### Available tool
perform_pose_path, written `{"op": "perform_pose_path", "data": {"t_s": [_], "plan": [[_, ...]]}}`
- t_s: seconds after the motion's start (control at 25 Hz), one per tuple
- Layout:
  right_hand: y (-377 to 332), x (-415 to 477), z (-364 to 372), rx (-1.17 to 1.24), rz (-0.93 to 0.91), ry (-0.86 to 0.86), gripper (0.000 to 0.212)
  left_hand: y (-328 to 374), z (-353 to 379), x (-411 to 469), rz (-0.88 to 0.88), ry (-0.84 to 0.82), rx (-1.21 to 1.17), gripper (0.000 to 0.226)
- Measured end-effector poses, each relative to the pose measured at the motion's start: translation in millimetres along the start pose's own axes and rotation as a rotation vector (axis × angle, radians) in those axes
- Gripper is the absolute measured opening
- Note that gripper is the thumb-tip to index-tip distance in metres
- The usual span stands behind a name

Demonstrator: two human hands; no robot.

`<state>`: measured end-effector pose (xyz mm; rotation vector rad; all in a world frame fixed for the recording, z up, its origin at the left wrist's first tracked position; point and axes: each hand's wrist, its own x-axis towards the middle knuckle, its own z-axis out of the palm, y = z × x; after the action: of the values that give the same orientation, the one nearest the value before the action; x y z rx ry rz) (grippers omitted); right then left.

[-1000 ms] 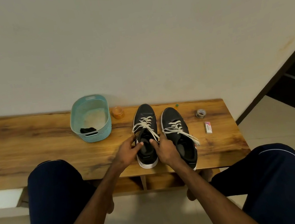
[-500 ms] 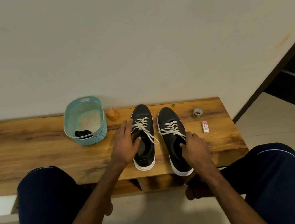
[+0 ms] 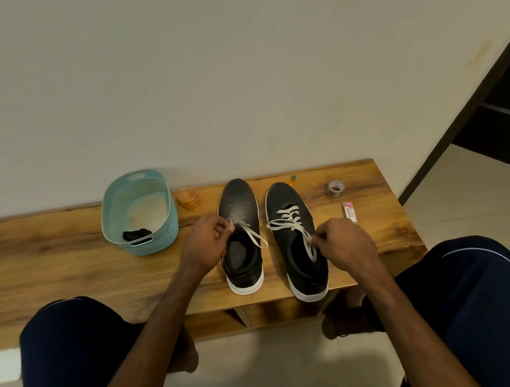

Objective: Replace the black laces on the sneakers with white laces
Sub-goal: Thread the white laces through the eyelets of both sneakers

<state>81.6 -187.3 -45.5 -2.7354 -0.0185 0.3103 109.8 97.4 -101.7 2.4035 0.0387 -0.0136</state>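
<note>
Wooden table [image 3: 62, 279]: long slab with glossy brown grain, its back edge against a plain wall. Bare board lies left of the basket and at the right end.

Left sneaker [image 3: 237, 202]: black matt upper, white rubber sole, toe to the wall, heel short of the near edge. Its flat left white lace [image 3: 254, 236] is pinched near the top eyelets by the left hand [image 3: 207, 246], fingers curled together; one loose end trails over the collar.

Right sneaker [image 3: 304, 271]: same make, just beside the first but apart, heel at the near edge. Its right white lace [image 3: 288, 221] crosses in rows. The right hand [image 3: 343, 245] pinches the free end above the opening, fingers curled.

Teal basket [image 3: 167, 228]: oval plastic with a woven texture, holding bundled black laces [image 3: 136, 234].

Sundries: orange jar [image 3: 188, 198], tape roll [image 3: 335, 188], pink-and-white eraser [image 3: 349, 211].
</note>
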Motion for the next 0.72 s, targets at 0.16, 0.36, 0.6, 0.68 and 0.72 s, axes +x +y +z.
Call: {"op": "perform_pose_path", "data": {"t_s": [0.16, 0.36, 0.6, 0.68, 0.72], "plan": [[-15, 25, 9, 0.255, -0.162, 0.049, 0.035, 1, 0, -7, -0.139, 0.009, -0.337, 0.017], [-15, 26, 37, 0.15, -0.278, 0.082, 0.033, -11, -1, -11, -0.218, -0.095, -0.347, 0.027], [-9, 30, 38, 0.111, -0.299, 0.004, 0.057, 9, -2, -14, -0.145, -0.041, -0.111, 0.027], [-7, 29, 37, 0.06, -0.303, -0.021, 0.053, 10, 0, -15, -0.124, -0.131, -0.01, 0.028], [-5, 29, 37, 0.053, -0.306, -0.016, 0.049, 8, 0, -15, -0.119, -0.141, 0.048, 0.028]]}}
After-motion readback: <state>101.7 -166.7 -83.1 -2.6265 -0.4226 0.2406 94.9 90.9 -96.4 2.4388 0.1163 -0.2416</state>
